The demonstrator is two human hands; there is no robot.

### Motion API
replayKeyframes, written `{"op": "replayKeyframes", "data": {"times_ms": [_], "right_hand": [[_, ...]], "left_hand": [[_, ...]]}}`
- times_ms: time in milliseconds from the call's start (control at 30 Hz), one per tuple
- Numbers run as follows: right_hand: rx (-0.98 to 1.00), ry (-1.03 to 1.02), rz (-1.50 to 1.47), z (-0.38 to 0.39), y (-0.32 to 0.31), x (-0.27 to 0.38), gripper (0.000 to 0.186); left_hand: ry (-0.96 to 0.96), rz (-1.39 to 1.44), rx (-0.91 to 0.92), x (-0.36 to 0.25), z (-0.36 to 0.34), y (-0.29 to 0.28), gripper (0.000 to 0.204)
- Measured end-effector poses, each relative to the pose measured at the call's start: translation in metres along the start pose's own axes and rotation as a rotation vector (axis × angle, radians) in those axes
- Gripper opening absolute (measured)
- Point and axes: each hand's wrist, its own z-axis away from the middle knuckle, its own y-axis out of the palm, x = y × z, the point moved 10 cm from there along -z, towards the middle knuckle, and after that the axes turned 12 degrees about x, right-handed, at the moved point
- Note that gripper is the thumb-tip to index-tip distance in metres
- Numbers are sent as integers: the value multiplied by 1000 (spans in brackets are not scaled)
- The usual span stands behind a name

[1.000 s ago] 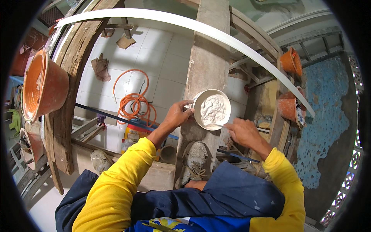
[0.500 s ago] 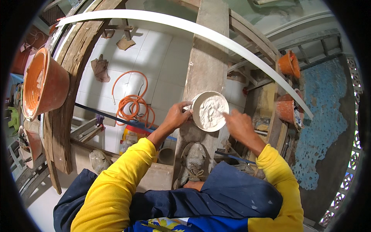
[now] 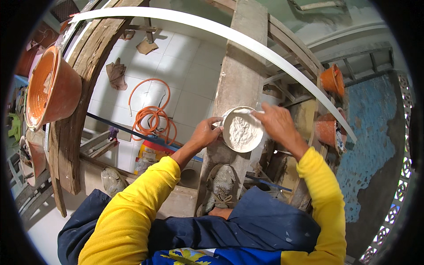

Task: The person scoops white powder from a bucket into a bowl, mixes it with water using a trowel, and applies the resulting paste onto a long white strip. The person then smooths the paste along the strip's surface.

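Note:
A pale round bowl of thick white paste is held over the plank in front of me. My left hand grips it by its left side, thumb and fingers closed at the rim. At the upper right of the bowl, my right hand is closed on a mixing tool, whose end lies by the rim and is coated in white. Just below the bowl, my dusty shoe rests on the same plank.
Weathered beams flank me, with orange buckets. A long white strip arches across ahead. Below, on the tiled floor, lie a coiled orange hose and a cloth. A peeling blue surface is at right.
My right hand has moved upward along the bowl's right side with the tool, from the lower rim to the upper one. My left hand still grips the bowl in about the same place.

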Motion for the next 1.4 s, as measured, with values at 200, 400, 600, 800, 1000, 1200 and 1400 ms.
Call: {"op": "replayKeyframes", "data": {"times_ms": [200,400,600,800,1000,1200,1400], "right_hand": [[278,287,-45,50,52,-41,22],[261,334,-575,84,84,15,23],[149,402,-350,44,44,-8,28],[234,290,-151,35,36,19,26],[189,75,-123,12,42,58,27],[106,161,-17,0,19,13,15],[119,-304,66,-7,-2,84,14]], "left_hand": [[-38,-133,56,-7,1,2,43],[35,-154,-31,1,-2,-3,45],[52,-169,-8,3,-6,0,44],[36,-237,26,-13,2,0,43],[69,-120,17,11,-8,-4,43],[10,-165,52,-6,1,6,42],[76,-251,59,-14,6,1,41]]}}
